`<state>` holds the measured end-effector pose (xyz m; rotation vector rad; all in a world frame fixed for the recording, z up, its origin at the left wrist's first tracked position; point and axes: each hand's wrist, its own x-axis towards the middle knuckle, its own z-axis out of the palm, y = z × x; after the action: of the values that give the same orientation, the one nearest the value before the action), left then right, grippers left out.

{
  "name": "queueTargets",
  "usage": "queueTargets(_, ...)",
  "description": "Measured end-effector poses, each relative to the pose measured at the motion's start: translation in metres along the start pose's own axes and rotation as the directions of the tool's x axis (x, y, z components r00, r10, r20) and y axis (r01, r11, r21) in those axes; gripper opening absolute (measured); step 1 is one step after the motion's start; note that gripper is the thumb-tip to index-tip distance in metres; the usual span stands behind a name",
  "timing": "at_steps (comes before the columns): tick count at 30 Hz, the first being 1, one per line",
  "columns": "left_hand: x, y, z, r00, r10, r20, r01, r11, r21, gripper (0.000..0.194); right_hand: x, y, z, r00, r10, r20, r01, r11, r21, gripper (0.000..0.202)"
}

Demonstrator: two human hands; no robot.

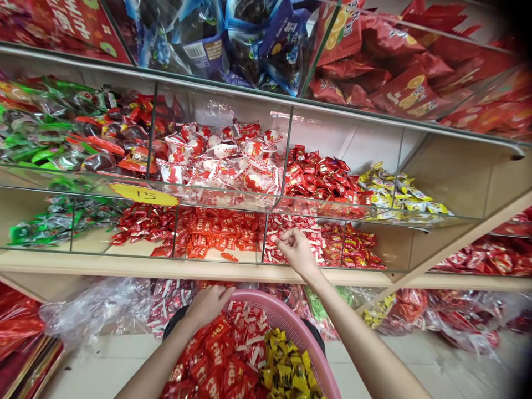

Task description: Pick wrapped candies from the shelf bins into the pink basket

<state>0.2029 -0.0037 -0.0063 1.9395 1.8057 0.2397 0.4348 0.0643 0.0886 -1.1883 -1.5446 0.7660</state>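
Observation:
A pink plastic basket [272,299] is in front of me, filled with red-wrapped candies [216,354], red-and-white candies [249,327] and yellow-wrapped candies [286,366]. My left hand [210,305] is on the basket's far left rim, its fingers bent over the edge. My right hand [297,252] reaches past the basket to the lowest shelf, at the front of a compartment of red-and-white wrapped candies [274,235]. Its fingers are curled together, and whatever they hold, if anything, is hidden.
Glass dividers [264,238] split the shelves into candy compartments. Orange-red candies [224,233] lie left of my right hand. A wooden ledge [137,267] runs below, and a yellow price tag [143,194] hangs above. Plastic bags [103,305] of candy lie on the tiled floor.

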Motion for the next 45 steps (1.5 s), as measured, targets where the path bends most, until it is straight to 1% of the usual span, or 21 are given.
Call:
queueTargets(3, 0.001, -0.001, 0.002, 1.0, 0.008, -0.008, -0.008, 1.0, 0.003, 0.061, -0.031, -0.014, -0.02, 1.0, -0.005, -0.001, 0.005, 0.998, 0.063, 0.026)
queueTargets(6, 0.002, -0.002, 0.003, 1.0, 0.013, -0.006, -0.013, 1.0, 0.002, 0.062, -0.068, -0.02, -0.031, 0.997, 0.068, 0.041, -0.072, 0.993, 0.093, 0.027)
queueTargets(9, 0.002, 0.0, 0.004, 1.0, 0.027, 0.001, -0.027, 1.0, -0.001, 0.062, -0.103, -0.007, -0.025, 0.983, 0.148, 0.113, -0.161, 0.979, 0.123, 0.028)
queueTargets(12, 0.001, 0.003, 0.004, 0.999, 0.043, -0.002, -0.043, 0.999, 0.008, 0.062, -0.125, 0.02, -0.006, 0.944, 0.221, 0.243, -0.259, 0.956, 0.139, 0.028)
queueTargets(15, 0.001, 0.003, 0.005, 0.999, 0.051, -0.01, -0.05, 0.999, 0.018, 0.062, -0.132, 0.043, 0.013, 0.893, 0.3, 0.336, -0.363, 0.921, 0.143, 0.024)
queueTargets(17, 0.001, 0.002, 0.006, 0.998, 0.059, -0.016, -0.059, 0.998, 0.022, 0.062, -0.132, 0.052, 0.022, 0.871, 0.343, 0.352, -0.413, 0.9, 0.143, 0.021)
queueTargets(20, 0.002, -0.001, 0.007, 0.999, 0.051, -0.014, -0.051, 0.998, 0.024, 0.063, -0.129, 0.057, 0.031, 0.846, 0.39, 0.363, -0.461, 0.878, 0.13, 0.016)
queueTargets(23, 0.002, -0.003, 0.006, 0.999, 0.038, -0.011, -0.038, 0.999, 0.02, 0.063, -0.127, 0.058, 0.037, 0.841, 0.406, 0.359, -0.472, 0.874, 0.118, 0.011)
queueTargets(28, 0.001, -0.001, 0.005, 1.0, 0.03, -0.008, -0.03, 0.999, 0.022, 0.062, -0.124, 0.057, 0.046, 0.845, 0.44, 0.305, -0.484, 0.871, 0.084, 0.01)
queueTargets(34, 0.002, 0.0, 0.004, 1.0, 0.023, 0.003, -0.023, 1.0, 0.018, 0.063, -0.126, 0.06, 0.055, 0.853, 0.437, 0.286, -0.462, 0.887, 0.023, 0.011)
queueTargets(37, 0.001, 0.001, 0.003, 1.0, 0.029, 0.004, -0.029, 1.0, 0.005, 0.062, -0.128, 0.061, 0.055, 0.867, 0.405, 0.29, -0.409, 0.911, -0.051, 0.012)
queueTargets(39, 0.001, 0.001, 0.003, 0.999, 0.034, -0.002, -0.034, 0.999, 0.006, 0.062, -0.127, 0.056, 0.051, 0.893, 0.357, 0.274, -0.321, 0.932, -0.171, 0.014)
queueTargets(42, 0.001, 0.002, 0.003, 0.999, 0.038, -0.006, -0.038, 0.999, 0.012, 0.061, -0.118, 0.035, 0.038, 0.945, 0.236, 0.227, -0.139, 0.918, -0.372, 0.017)
queueTargets(43, 0.001, 0.002, 0.003, 0.999, 0.036, -0.006, -0.036, 0.999, 0.01, 0.061, -0.112, 0.026, 0.032, 0.955, 0.196, 0.221, -0.095, 0.912, -0.399, 0.018)
queueTargets(45, 0.001, 0.003, 0.003, 1.0, 0.025, 0.0, -0.025, 1.0, 0.005, 0.061, -0.097, 0.008, 0.019, 0.969, 0.12, 0.218, -0.025, 0.919, -0.394, 0.018)
